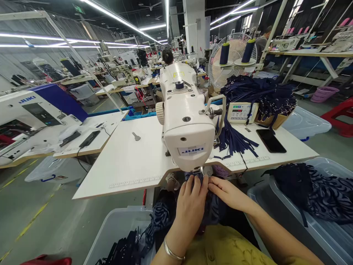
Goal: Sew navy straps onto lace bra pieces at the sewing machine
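Note:
My left hand (191,206) lies fingers-forward on dark navy fabric (211,209) right under the head of a white JUKI sewing machine (185,121); a bracelet is on that wrist. My right hand (227,191) rests flat on the same fabric from the right, fingertips meeting the left hand's near the needle. The needle itself is hidden by the machine head. Both hands press the cloth rather than grip it.
The white sewing table (132,162) carries a black phone (270,140), a control box (242,112), navy straps (234,138) and a heap of dark trim (259,94). Clear bins with dark garments stand at right (314,195) and lower left (121,235). Other workstations and people sit behind.

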`<move>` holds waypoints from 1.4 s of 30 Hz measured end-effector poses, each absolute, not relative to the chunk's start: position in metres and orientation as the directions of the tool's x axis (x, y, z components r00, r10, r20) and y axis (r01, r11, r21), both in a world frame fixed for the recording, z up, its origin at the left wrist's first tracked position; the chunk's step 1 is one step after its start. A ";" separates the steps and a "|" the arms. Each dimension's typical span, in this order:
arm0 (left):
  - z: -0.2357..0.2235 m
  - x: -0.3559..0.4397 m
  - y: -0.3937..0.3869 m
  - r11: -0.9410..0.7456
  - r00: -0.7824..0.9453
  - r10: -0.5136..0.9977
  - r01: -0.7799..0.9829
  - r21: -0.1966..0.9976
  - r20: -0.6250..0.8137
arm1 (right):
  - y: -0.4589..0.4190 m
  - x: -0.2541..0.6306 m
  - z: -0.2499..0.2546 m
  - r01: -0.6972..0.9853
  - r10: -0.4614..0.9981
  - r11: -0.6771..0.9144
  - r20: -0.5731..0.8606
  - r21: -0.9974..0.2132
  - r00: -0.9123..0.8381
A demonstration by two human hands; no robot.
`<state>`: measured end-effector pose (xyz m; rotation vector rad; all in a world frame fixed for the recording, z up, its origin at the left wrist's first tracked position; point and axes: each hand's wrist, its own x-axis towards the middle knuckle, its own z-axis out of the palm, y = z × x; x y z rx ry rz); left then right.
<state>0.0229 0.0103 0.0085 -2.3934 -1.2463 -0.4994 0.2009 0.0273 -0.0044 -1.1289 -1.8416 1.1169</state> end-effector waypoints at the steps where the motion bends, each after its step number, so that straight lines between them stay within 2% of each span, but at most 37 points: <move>1: 0.012 0.021 0.008 -0.552 0.533 0.697 0.826 -0.116 0.479 | 0.026 0.203 -0.002 0.301 0.902 0.268 0.129 -0.915 -0.412; 2: 0.016 0.019 0.004 -0.587 0.526 0.711 0.810 -0.020 0.467 | 0.023 0.205 0.001 0.277 0.876 0.292 0.140 -0.916 -0.461; 4: 0.025 0.013 -0.004 -0.642 0.528 0.752 0.722 0.258 0.395 | 0.016 0.208 0.009 0.204 0.803 0.350 0.181 -0.914 -0.568; 6: 0.031 0.007 -0.012 -0.587 0.565 0.791 0.592 0.553 0.235 | 0.010 0.208 0.018 0.147 0.743 0.414 0.240 -0.899 -0.625; 7: 0.033 0.005 -0.015 -0.513 0.581 0.802 0.546 0.662 0.141 | 0.009 0.206 0.022 0.153 0.741 0.447 0.269 -0.881 -0.615; 9: 0.033 0.001 -0.015 -0.345 0.567 0.824 0.518 0.783 -0.012 | 0.011 0.200 0.027 0.239 0.769 0.519 0.327 -0.821 -0.549; 11: 0.029 -0.001 -0.010 -0.230 0.489 0.869 0.533 0.814 -0.074 | 0.021 0.191 0.025 0.375 0.785 0.588 0.394 -0.717 -0.478; 13: 0.023 -0.002 -0.004 -0.200 0.355 0.934 0.606 0.770 -0.036 | 0.034 0.182 0.018 0.503 0.779 0.626 0.453 -0.596 -0.433; 14: 0.019 -0.003 -0.001 -0.219 0.279 0.960 0.665 0.714 0.034 | 0.041 0.179 0.014 0.555 0.780 0.625 0.468 -0.549 -0.416; 16: 0.013 -0.004 0.000 -0.288 0.137 0.942 0.800 0.526 0.307 | 0.051 0.173 0.005 0.625 0.796 0.596 0.476 -0.504 -0.375; 17: 0.011 -0.004 -0.001 -0.320 0.108 0.880 0.855 0.409 0.463 | 0.054 0.171 0.002 0.642 0.810 0.573 0.470 -0.509 -0.350; 18: 0.009 -0.003 -0.003 -0.356 0.133 0.808 0.886 0.297 0.574 | 0.056 0.169 0.000 0.649 0.826 0.549 0.461 -0.527 -0.324; 19: 0.008 -0.002 -0.006 -0.399 0.200 0.762 0.894 0.204 0.617 | 0.057 0.168 -0.002 0.648 0.841 0.525 0.450 -0.551 -0.299; 20: 0.006 0.000 -0.010 -0.437 0.279 0.751 0.889 0.135 0.598 | 0.056 0.167 -0.003 0.643 0.857 0.501 0.437 -0.579 -0.273; 22: 0.003 0.005 -0.015 -0.498 0.421 0.792 0.864 0.068 0.442 | 0.055 0.166 -0.004 0.625 0.883 0.456 0.411 -0.633 -0.228; 24: -0.002 0.009 -0.018 -0.497 0.462 0.830 0.867 0.036 0.312 | 0.052 0.164 -0.005 0.608 0.898 0.426 0.398 -0.670 -0.191; 25: -0.005 0.010 -0.017 -0.483 0.457 0.839 0.875 0.017 0.294 | 0.051 0.164 -0.005 0.602 0.901 0.417 0.395 -0.681 -0.176; 30: -0.015 0.011 -0.011 -0.445 0.427 0.841 0.895 -0.021 0.332 | 0.046 0.161 -0.005 0.584 0.869 0.481 0.445 -0.654 -0.217; 34: -0.013 0.015 -0.013 -0.428 0.406 0.853 0.904 -0.006 0.327 | 0.045 0.161 -0.006 0.647 0.814 0.561 0.485 -0.516 -0.320; 37: -0.005 0.017 -0.020 -0.456 0.433 0.857 0.890 0.017 0.278 | 0.046 0.161 -0.009 0.747 0.808 0.520 0.521 -0.414 -0.274; 39: 0.003 0.016 -0.026 -0.499 0.475 0.842 0.866 0.034 0.254 | 0.046 0.162 -0.011 0.764 0.833 0.466 0.511 -0.446 -0.210; 42: 0.013 0.015 -0.027 -0.559 0.511 0.789 0.827 0.055 0.340 | 0.047 0.165 -0.013 0.700 0.928 0.325 0.356 -0.636 -0.108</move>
